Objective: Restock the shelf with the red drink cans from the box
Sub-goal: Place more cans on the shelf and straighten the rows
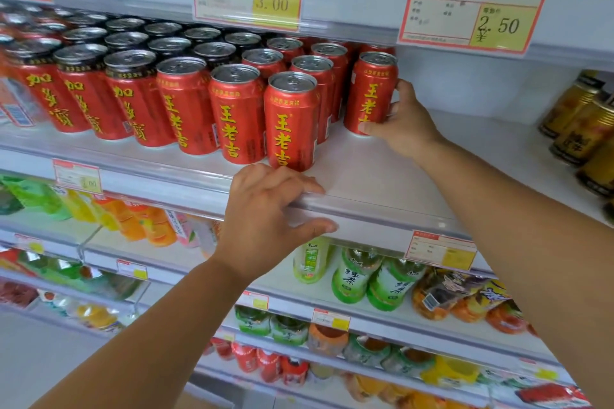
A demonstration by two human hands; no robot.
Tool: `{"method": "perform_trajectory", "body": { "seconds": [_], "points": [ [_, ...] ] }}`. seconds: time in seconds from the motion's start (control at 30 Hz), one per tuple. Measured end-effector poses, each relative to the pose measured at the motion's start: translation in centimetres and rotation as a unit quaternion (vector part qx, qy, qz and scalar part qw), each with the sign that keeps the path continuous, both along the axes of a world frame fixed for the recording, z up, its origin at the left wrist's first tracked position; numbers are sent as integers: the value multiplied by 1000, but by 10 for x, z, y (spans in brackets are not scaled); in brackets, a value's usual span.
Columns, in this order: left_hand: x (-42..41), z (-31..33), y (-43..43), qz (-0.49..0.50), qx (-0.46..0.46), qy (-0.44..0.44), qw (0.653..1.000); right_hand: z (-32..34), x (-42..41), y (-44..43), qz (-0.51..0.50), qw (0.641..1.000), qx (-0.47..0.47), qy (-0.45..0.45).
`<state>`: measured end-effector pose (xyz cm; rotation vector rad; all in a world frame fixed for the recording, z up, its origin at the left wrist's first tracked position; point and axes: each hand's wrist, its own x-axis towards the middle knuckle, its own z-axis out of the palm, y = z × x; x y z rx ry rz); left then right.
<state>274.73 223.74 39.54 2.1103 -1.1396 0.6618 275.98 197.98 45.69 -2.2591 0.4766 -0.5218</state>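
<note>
**Can going down at the open end of the row: tip and knock-on risk**

We start with the shelf [382, 176]: white, bare from centre out to 3 o'clock, with a raised clear lip along its front edge. The block of red cans [186, 100] fills it from 9 o'clock to centre, packed upright in rows. The box is out of view.

Our right hand [403, 123] wraps the can being placed [372, 93] from its 3 o'clock side, fingers curled round the body, thumb low at the base. It stands upright just beside the block, at about 1 o'clock from frame centre; whether its base is fully down we cannot tell.

Our left hand [265, 209] holds nothing, fingers loosely spread and draped over the front lip, right under the front can [291, 119].

Risks, as we judge them:
- Release before the base seats, and the can tips toward the bare side.
- Push it left too hard, and neighbours get shunted.
- Left hand lifts carelessly, and knuckles clip the front can, which sits near the lip.
</note>
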Motion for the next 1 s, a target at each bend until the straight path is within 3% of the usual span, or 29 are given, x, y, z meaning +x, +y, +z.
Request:
{"method": "perform_trajectory", "body": {
  "seconds": [0.27,0.5,0.63,0.77,0.9,1.0],
  "points": [
    [3,-4,0,-11,-14,-17,1000,-2,9,5,-10,999,-16,-38],
    [5,-4,0,-11,-5,-13,1000,8,-17,10,-34,999,17,13],
    [-5,4,1,-16,-22,-10,1000,16,-86,27,-49,992,25,-115],
    [-52,14,-6,-86,-67,-37,993,4,-187,53,-60,969,63,-233],
    [-119,-28,-24,-196,-8,72,978,-43,-293,66,-116,964,98,-220],
    [-168,-92,-44,-228,84,196,950,-112,-363,52,-193,959,152,-144]
  ]
}}
